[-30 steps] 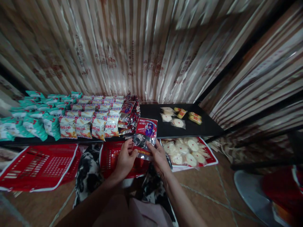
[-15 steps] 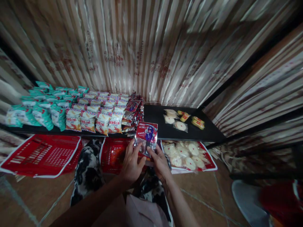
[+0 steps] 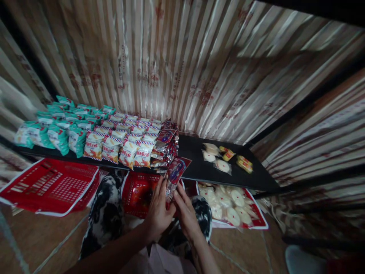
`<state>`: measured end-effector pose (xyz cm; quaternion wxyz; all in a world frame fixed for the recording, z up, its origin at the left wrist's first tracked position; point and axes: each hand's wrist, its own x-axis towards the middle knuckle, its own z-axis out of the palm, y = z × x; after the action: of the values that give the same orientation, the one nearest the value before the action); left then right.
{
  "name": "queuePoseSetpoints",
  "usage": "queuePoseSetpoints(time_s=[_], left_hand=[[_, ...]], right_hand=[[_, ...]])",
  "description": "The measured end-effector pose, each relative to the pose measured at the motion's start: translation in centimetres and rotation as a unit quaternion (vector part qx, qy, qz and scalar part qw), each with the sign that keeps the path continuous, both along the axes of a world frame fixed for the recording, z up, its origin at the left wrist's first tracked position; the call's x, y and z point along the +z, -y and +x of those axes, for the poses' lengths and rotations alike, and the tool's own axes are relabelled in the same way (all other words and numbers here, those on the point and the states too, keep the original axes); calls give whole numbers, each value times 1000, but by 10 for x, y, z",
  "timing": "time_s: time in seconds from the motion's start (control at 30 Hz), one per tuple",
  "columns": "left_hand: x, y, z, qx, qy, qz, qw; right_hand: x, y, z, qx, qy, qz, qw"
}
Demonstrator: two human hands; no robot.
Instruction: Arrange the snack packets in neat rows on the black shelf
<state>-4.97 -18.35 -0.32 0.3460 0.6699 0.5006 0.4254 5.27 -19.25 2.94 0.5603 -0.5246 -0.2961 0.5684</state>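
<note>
Both hands hold a red and clear snack packet [image 3: 174,173] by its lower end, just in front of the black shelf [image 3: 196,169]. My left hand [image 3: 158,209] grips its left side with fingers pressed together. From the right, my right hand [image 3: 184,211] pinches the same packet. The packet is turned edgeways and tilts toward a stack of similar red packets [image 3: 166,146] on the shelf.
Rows of striped snack bags [image 3: 122,146] and green bags [image 3: 57,129] fill the shelf's left. A few round cakes [image 3: 216,160] lie at its right. Red baskets [image 3: 51,186] [image 3: 139,192] sit on the tiled floor; another [image 3: 234,201] holds round cakes. Corrugated sheeting stands behind.
The packet has turned from face-on to edgeways and moved a little toward the stack. Both hands have closed in together at its lower end. The camera has shifted left and up.
</note>
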Motion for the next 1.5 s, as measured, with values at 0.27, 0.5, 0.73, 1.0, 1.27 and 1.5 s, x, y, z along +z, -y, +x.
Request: queuePoseSetpoints(time_s=[0.27,0.5,0.73,1.0,1.27,1.5], left_hand=[[1,-16,-22,54,120,-128,983],[39,-20,-30,-21,305,-309,901],[50,-10,-30,-23,376,-337,863],[33,-3,-36,-58,411,-393,821],[25,-5,-39,-22,346,-376,860],[22,-8,-40,28,296,-385,874]], right_hand=[[-21,-16,-14,-24,-4,-33,999],[-30,-16,-8,-60,-41,-33,997],[-18,-13,-8,-24,-123,-33,992],[-14,-6,-8,-28,-156,-40,987],[-11,-8,-7,-6,-140,-33,990],[-10,-7,-2,-26,-154,-42,987]])
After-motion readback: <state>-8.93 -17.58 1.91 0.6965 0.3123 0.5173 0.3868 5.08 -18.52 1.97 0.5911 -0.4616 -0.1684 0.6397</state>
